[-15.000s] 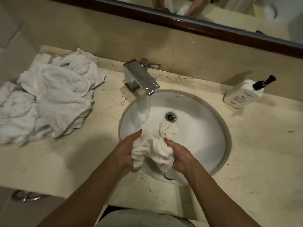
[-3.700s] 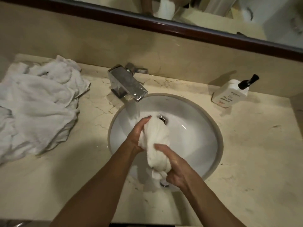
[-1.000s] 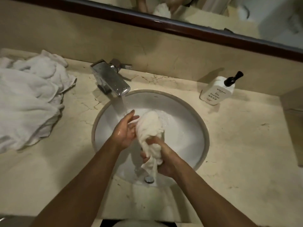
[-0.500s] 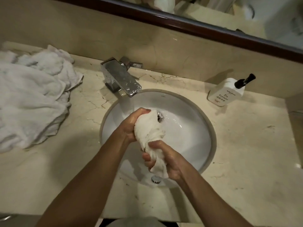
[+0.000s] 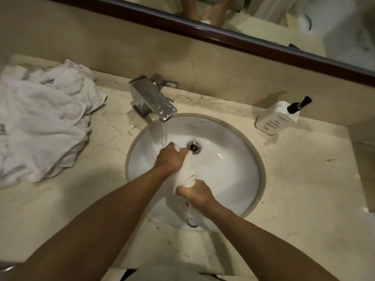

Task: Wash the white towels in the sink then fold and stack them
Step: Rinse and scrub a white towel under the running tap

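A wet white towel (image 5: 187,174) is twisted into a rope over the round white sink (image 5: 239,179). My left hand (image 5: 169,158) grips its far end, close to the drain (image 5: 193,147). My right hand (image 5: 195,194) grips the near end, fingers curled round the cloth. Water runs from the chrome faucet (image 5: 152,100) into the basin just behind my left hand. A crumpled pile of white towels (image 5: 42,122) lies on the marble counter (image 5: 304,189) at the left.
A white pump bottle with a black top (image 5: 278,117) stands on the counter at the back right. A dark-framed mirror (image 5: 223,39) runs along the wall above. The overflow cap (image 5: 192,222) sits at the sink's near rim.
Both hands have closed tighter on the towel and twisted it thinner. My left hand slid forward over the far end toward the drain.
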`<state>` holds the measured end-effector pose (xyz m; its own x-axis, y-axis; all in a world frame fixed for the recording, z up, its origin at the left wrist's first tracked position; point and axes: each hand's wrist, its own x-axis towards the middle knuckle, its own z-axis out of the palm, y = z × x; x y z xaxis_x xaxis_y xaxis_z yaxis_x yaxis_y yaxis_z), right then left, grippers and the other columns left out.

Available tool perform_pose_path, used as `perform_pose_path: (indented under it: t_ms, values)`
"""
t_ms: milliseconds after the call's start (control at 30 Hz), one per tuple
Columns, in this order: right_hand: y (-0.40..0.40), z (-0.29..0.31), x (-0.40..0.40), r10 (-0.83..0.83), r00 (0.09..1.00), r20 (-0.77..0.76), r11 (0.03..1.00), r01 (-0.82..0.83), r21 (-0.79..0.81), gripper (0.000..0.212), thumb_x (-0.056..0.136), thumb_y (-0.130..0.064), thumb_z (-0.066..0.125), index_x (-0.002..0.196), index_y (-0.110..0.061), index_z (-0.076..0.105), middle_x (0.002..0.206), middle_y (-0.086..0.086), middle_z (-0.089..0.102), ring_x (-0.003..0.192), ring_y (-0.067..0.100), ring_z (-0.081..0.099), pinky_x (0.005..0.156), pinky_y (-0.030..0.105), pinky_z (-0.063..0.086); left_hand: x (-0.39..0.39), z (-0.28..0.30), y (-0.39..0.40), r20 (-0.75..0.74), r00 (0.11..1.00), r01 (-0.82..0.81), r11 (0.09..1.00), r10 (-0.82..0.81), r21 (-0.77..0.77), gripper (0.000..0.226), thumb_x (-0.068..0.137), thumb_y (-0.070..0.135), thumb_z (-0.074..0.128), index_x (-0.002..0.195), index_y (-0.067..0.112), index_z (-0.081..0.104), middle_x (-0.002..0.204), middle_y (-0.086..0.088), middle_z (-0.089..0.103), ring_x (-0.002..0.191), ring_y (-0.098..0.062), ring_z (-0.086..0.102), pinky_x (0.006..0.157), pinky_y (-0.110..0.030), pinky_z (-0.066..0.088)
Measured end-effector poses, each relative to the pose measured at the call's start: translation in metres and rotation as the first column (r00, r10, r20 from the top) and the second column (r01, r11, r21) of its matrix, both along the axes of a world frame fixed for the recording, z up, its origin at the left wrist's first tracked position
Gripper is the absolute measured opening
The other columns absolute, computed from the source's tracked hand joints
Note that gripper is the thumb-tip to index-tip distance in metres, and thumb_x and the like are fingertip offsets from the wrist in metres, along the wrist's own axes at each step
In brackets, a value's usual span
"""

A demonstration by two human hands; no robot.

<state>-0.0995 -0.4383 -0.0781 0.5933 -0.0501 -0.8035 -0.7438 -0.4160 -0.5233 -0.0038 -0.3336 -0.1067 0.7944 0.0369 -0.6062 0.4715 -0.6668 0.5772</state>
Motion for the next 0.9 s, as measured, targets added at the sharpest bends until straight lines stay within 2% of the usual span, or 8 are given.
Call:
perform_pose_path:
  t_ms: [133,267,400,500,600,700,767,900]
  values:
    - [-0.008,-0.004,-0.010,0.063,0.997,0.054,0.997,-0.060,-0.053,0.042,0.056,-0.044,0.067,0.089,-0.018,0.070,0.083,0.001,0.074,0.075,0.017,0.068,0.068,0.031,0.052,-0.018,-0.004,0.013,-0.099,0.992,-0.092,0.992,0.083,-0.086,0.084,0.084,0.072,0.048,0.135,0.005,0.047,0.132,-0.018,0.058,0.119,-0.037,0.055,0.099,-0.039,0.045]
    - [-0.028,-0.002,-0.007,0.025,0.993,0.117,0.999,-0.029,0.032,0.059,0.073,-0.037,0.074,0.124,-0.020,0.051,0.104,-0.001,0.068,0.093,0.015,0.068,0.087,0.039,0.057,-0.030,-0.002,0.031,-0.327,0.923,-0.300,0.910,0.202,-0.285,0.094,0.059,0.087,0.054,0.112,0.011,0.068,0.111,-0.016,0.071,0.102,-0.033,0.067,0.098,-0.043,0.052]
    - [-0.046,0.001,-0.005,0.036,0.991,0.126,0.981,-0.059,0.187,0.069,0.092,-0.022,0.071,0.149,-0.032,0.033,0.127,-0.003,0.060,0.110,0.007,0.063,0.085,0.017,0.048,-0.037,0.013,0.041,-0.440,0.888,-0.384,0.743,0.134,-0.549,0.059,0.078,0.039,0.077,0.114,-0.007,0.067,0.107,-0.027,0.070,0.092,-0.035,0.070,0.077,-0.037,0.057]
    - [-0.047,0.002,-0.008,0.099,0.977,0.188,0.989,-0.117,0.088,0.080,0.087,-0.031,0.077,0.152,-0.036,0.031,0.143,0.004,0.045,0.121,0.015,0.055,0.097,0.027,0.049,-0.047,0.039,0.038,-0.319,0.947,-0.221,0.807,0.044,-0.547,0.017,0.089,0.006,0.062,0.101,-0.005,0.066,0.090,-0.022,0.069,0.077,-0.028,0.068,0.058,-0.027,0.052]
    - [-0.039,0.010,-0.001,0.326,0.857,0.398,0.943,-0.323,-0.079,0.103,0.077,-0.047,0.081,0.156,-0.043,0.015,0.151,-0.001,0.030,0.136,0.011,0.036,0.112,0.030,0.037,-0.046,0.087,0.041,-0.020,0.982,0.151,0.838,-0.189,-0.524,0.021,0.098,0.008,0.053,0.082,0.010,0.067,0.069,0.003,0.065,0.060,-0.012,0.058,0.051,-0.020,0.044]
    - [-0.022,0.033,0.017,0.392,0.679,0.621,0.908,-0.393,-0.142,0.077,0.076,-0.059,0.066,0.145,-0.029,0.048,0.150,-0.002,0.041,0.137,0.015,0.036,0.113,0.032,0.035,-0.035,0.134,0.050,0.353,0.799,0.556,0.821,-0.486,-0.128,0.015,0.099,0.033,0.056,0.092,0.029,0.069,0.078,0.015,0.067,0.072,0.002,0.061,0.064,-0.020,0.044]
    - [-0.017,0.048,0.036,0.316,0.626,0.713,0.934,-0.337,-0.118,0.055,0.081,-0.049,0.066,0.124,-0.015,0.067,0.124,0.005,0.065,0.115,0.022,0.057,0.098,0.042,0.047,-0.029,0.153,0.056,0.457,0.767,0.559,0.819,-0.449,-0.133,0.011,0.094,0.037,0.063,0.086,0.033,0.067,0.075,0.013,0.066,0.069,0.001,0.061,0.060,-0.019,0.040]
    - [-0.021,0.078,0.063,0.308,0.612,0.728,0.941,-0.308,-0.139,0.039,0.086,-0.046,0.063,0.111,-0.018,0.072,0.098,-0.005,0.074,0.089,0.016,0.069,0.077,0.039,0.055,-0.018,0.144,0.074,0.323,0.937,0.291,0.810,-0.133,-0.509,0.023,0.083,0.016,0.079,0.103,0.018,0.066,0.090,-0.002,0.072,0.075,-0.012,0.067,0.064,-0.029,0.053]
